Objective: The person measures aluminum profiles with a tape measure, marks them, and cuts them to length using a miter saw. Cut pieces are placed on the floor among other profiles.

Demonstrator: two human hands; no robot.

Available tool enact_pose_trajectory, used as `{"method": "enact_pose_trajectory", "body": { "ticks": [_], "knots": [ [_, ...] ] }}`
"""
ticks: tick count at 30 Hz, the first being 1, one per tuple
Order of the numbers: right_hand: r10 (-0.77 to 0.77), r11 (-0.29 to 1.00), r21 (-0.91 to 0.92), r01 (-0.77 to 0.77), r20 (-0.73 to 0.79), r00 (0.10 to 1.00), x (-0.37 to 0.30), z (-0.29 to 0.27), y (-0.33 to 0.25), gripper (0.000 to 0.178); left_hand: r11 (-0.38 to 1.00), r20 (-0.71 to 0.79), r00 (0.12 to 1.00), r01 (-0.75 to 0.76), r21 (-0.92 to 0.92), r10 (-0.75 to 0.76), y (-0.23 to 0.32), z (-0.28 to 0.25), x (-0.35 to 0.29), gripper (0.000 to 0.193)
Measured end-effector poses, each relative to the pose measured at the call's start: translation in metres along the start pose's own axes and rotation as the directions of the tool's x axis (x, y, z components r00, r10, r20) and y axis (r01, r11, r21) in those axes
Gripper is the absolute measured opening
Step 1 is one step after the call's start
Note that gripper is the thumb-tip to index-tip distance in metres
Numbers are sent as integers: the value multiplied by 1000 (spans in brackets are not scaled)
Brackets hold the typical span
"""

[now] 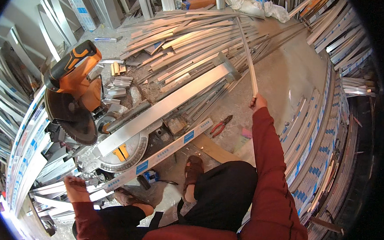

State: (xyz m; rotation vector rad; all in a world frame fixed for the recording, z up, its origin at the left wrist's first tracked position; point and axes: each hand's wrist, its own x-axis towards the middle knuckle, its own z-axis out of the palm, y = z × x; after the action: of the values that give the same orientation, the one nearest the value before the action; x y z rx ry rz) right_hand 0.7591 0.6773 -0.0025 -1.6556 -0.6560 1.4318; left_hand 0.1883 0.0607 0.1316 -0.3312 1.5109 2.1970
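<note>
My right hand is closed around the near end of a long, thin metal strip, which slants away toward the far pile. At the lower left, my left hand has its fingers curled beside some metal profile ends; whatever it may grip is hidden. Between my hands a silver rectangular profile lies across the round base of an orange and black mitre saw. The saw's blade is raised beside the profile. Nearer me, a white profile with blue stickers runs diagonally past my feet.
Red-handled pliers lie on the floor. A wide pile of loose strips spreads across the far floor. Stacked profiles line the right side and left side. Small offcuts sit behind the saw. A white sack is at the back.
</note>
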Motion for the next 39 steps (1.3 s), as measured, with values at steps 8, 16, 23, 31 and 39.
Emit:
{"method": "enact_pose_trajectory", "body": {
  "ticks": [8,16,23,31,39],
  "knots": [
    [-52,942,333,-52,296,954,-114,8,-45,19,992,91,993,-65,-105,75,54,29,33,23],
    [29,454,-440,775,876,481,-242,271,-38,54,998,84,996,1,-67,5,14,14,38,17],
    [123,-445,-309,841,909,399,-257,305,102,96,892,-38,927,-347,290,372,51,21,14,19],
    [79,-422,-184,888,968,238,-224,314,132,98,20,681,153,-980,199,716,161,222,13,41],
    [68,-397,-170,902,975,213,-215,319,127,79,-459,946,322,-845,275,-25,125,362,8,63]
  ]
}}
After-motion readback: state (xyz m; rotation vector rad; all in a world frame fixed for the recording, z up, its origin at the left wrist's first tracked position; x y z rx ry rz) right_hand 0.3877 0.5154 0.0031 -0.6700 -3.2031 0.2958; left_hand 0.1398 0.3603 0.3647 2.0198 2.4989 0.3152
